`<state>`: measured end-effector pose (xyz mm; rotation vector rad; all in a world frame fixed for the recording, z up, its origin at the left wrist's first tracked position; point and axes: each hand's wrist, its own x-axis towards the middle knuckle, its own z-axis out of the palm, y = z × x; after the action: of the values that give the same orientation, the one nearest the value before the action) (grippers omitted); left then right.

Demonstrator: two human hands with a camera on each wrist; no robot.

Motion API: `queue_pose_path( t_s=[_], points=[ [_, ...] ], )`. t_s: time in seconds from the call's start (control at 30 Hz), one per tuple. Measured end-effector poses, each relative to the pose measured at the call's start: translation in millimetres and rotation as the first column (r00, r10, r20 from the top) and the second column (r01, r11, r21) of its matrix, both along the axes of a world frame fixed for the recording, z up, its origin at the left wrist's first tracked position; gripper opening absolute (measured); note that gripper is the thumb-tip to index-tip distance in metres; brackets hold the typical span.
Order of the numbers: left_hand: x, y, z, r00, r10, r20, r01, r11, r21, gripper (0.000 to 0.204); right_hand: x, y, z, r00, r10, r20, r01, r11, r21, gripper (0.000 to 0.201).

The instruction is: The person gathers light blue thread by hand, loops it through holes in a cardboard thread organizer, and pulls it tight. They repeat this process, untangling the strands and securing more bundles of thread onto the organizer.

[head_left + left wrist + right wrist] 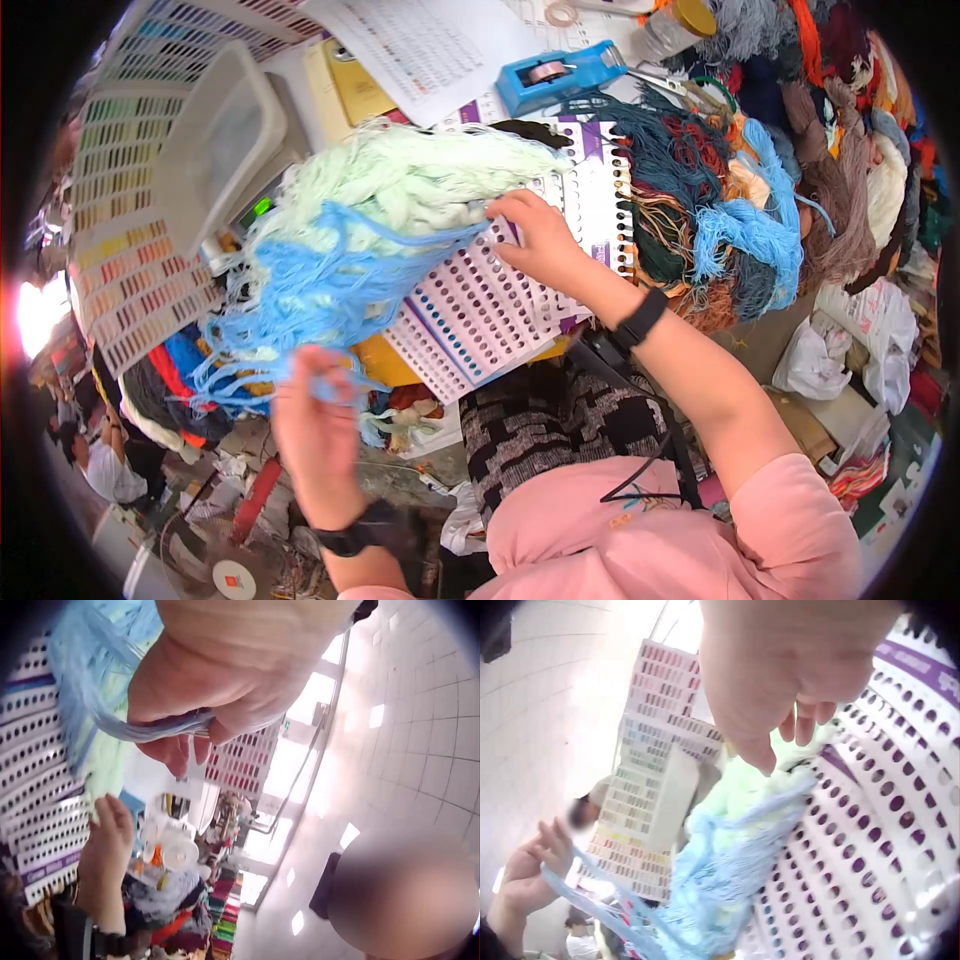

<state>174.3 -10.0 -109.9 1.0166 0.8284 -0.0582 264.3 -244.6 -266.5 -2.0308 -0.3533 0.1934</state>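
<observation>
At the front left of the head view, my left hand [318,430] looks blurred among the ends of a light blue yarn hank [340,265]. The left wrist view shows a bundle of blue strands [161,731] gripped between that hand's thumb and fingers. My right hand [545,245] is over the punched white thread cards [480,300], thumb and fingers apart, close to the hank's far end. Beneath the blue yarn lies a pale green hank [410,170]. In the right wrist view, blue strands hang from the raised left hand [532,874] towards the hank.
A blue tape dispenser [560,75] and a lidded jar [675,30] stand at the back. Colour sample charts [130,220] and a white plastic bin [225,150] flank the left side. Many coloured hanks [740,220] are heaped on the right.
</observation>
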Motion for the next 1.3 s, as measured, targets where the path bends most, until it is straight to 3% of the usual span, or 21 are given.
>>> queue_pose_path(
  t_s=[0.07, 0.13, 0.2, 0.23, 0.33, 0.37, 0.5, 0.6, 0.73, 0.83, 0.93, 1.03, 1.13, 1.27, 1.3],
  points=[
    [-15, -35, 9, 0.984, -0.175, 0.042, 0.177, 0.983, -0.05, 0.028, -12, 11, 42, 0.996, 0.034, -0.081, -0.023, 0.991, 0.131, 0.017],
    [-19, -57, 24, 0.981, -0.153, 0.119, 0.168, 0.977, -0.129, 0.032, -31, 22, 93, 0.967, 0.112, -0.228, -0.05, 0.964, 0.261, 0.007],
    [-22, -65, 37, 0.98, -0.108, 0.166, 0.137, 0.974, -0.179, 0.036, -52, 38, 131, 0.813, 0.226, -0.536, 0.087, 0.864, 0.496, 0.007],
    [-26, -65, 44, 0.978, -0.086, 0.19, 0.125, 0.971, -0.204, 0.037, -56, 45, 165, 0.672, 0.367, -0.643, 0.203, 0.744, 0.636, 0.009],
    [-43, -57, 58, 0.929, -0.172, 0.327, 0.255, 0.939, -0.231, 0.041, -75, 56, 195, 0.547, 0.484, -0.683, 0.141, 0.751, 0.645, 0.008],
    [-47, -55, 64, 0.925, -0.142, 0.353, 0.249, 0.928, -0.277, 0.042, -81, 59, 197, 0.542, 0.466, -0.699, 0.232, 0.717, 0.658, 0.009],
    [-67, -42, 80, 0.963, 0.033, 0.266, 0.09, 0.895, -0.436, 0.041, -97, 61, 222, 0.561, 0.505, -0.657, 0.243, 0.658, 0.713, 0.009],
    [-82, -42, 86, 0.929, -0.139, 0.344, 0.2, 0.969, -0.149, 0.036, -110, 71, 242, 0.606, 0.446, -0.659, 0.196, 0.719, 0.667, 0.008],
    [-89, -38, 104, 0.935, 0.05, 0.35, 0.061, 0.952, -0.299, 0.026, -117, 72, 258, 0.609, 0.475, -0.635, 0.173, 0.701, 0.692, 0.007],
    [-96, -30, 102, 0.916, 0.008, 0.402, 0.128, 0.942, -0.31, 0.024, -124, 77, 264, 0.651, 0.489, -0.581, 0.164, 0.656, 0.737, 0.009],
    [-104, -24, 99, 0.886, 0.022, 0.463, 0.164, 0.92, -0.357, 0.025, -128, 79, 265, 0.593, 0.538, -0.599, 0.237, 0.595, 0.768, 0.013],
    [-106, -22, 106, 0.894, -0.019, 0.448, 0.188, 0.922, -0.337, 0.032, -130, 76, 270, 0.473, 0.576, -0.667, 0.327, 0.588, 0.74, 0.014],
    [-104, -25, 121, 0.91, -0.012, 0.415, 0.167, 0.925, -0.34, 0.041, -134, 83, 278, 0.504, 0.454, -0.735, 0.409, 0.624, 0.666, 0.014],
    [-107, -20, 120, 0.867, -0.134, 0.481, 0.271, 0.935, -0.228, 0.045, -139, 96, 288, 0.64, 0.385, -0.665, 0.133, 0.796, 0.59, 0.013],
    [-108, -16, 117, 0.85, -0.152, 0.505, 0.307, 0.921, -0.239, 0.045, -140, 99, 286, 0.628, 0.38, -0.679, 0.15, 0.797, 0.585, 0.01]
  ],
)
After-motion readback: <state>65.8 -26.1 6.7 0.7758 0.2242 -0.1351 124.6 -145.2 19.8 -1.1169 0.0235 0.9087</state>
